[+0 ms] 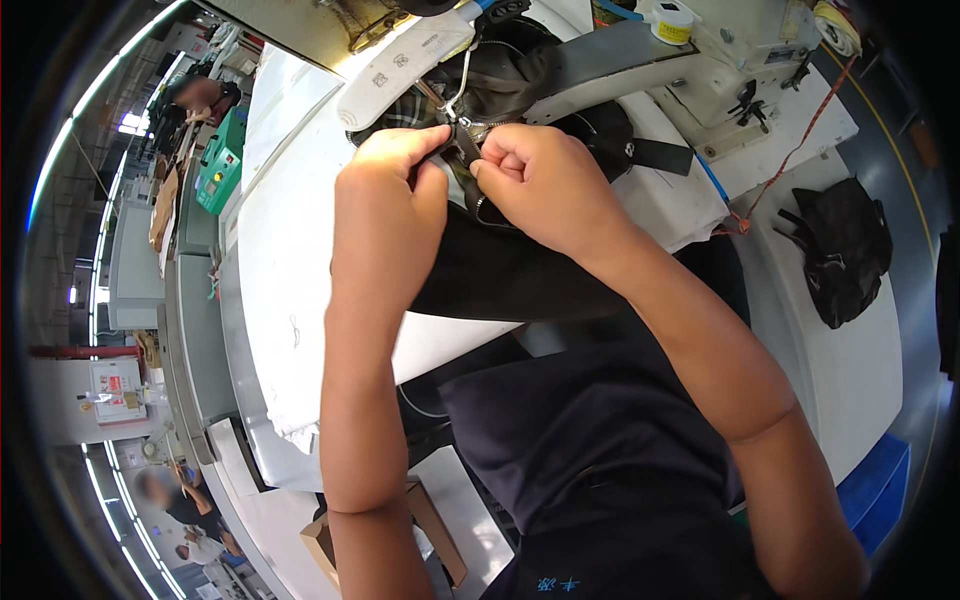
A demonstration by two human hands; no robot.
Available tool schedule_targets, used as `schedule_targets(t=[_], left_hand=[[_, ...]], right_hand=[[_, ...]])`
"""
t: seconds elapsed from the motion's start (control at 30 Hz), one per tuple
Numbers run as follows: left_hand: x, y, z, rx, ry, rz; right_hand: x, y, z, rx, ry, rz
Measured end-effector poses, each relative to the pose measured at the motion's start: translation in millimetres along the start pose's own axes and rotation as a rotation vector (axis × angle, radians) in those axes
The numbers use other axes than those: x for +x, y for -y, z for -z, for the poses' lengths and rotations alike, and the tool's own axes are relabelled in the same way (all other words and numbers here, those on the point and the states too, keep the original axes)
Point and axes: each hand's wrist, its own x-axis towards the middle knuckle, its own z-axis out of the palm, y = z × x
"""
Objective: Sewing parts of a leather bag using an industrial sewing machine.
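Note:
Dark fabric with a zipper (482,205), apparently part of a bag, lies bunched under the head of a sewing machine (620,85). My left hand (385,190) pinches the fabric's edge just left of the presser foot (455,115). Close on the other side, my right hand (550,185) has its fingers curled, gripping a dark strip (467,142) of the same work. The fingertips hide part of the seam. Black cloth (500,270) from the piece hangs over the table edge toward my lap.
A black bag piece (840,250) lies on the white surface at right. A small white spool (672,22) stands on the machine arm; a red cord (800,150) runs down beside it. An open cardboard box (435,530) sits below my left forearm. Other people work at far left.

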Motion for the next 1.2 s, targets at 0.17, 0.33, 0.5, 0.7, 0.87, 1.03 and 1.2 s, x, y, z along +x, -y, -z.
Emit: schedule_targets(t=[0.17,0.33,0.5,0.7,0.87,1.03,1.2], left_hand=[[10,-3,12,-0.043,0.127,0.079],[11,-3,10,-0.082,0.127,0.137],[14,7,17,-0.153,0.181,0.138],[27,15,23,-0.060,0.102,-0.111],[34,16,20,0.063,0.010,-0.191],[23,-1,21,0.047,0.076,-0.225],[10,-16,6,0.303,0.041,-0.117]], right_hand=[[-2,0,-10,0.239,0.015,0.033],[6,7,-20,0.391,0.009,-0.189],[1,4,-35,0.547,-0.090,-0.164],[2,5,-45,0.468,-0.206,-0.097],[2,8,-45,0.420,-0.221,-0.097],[2,6,-44,0.418,-0.241,-0.086],[2,5,-39,0.301,-0.191,-0.095]])
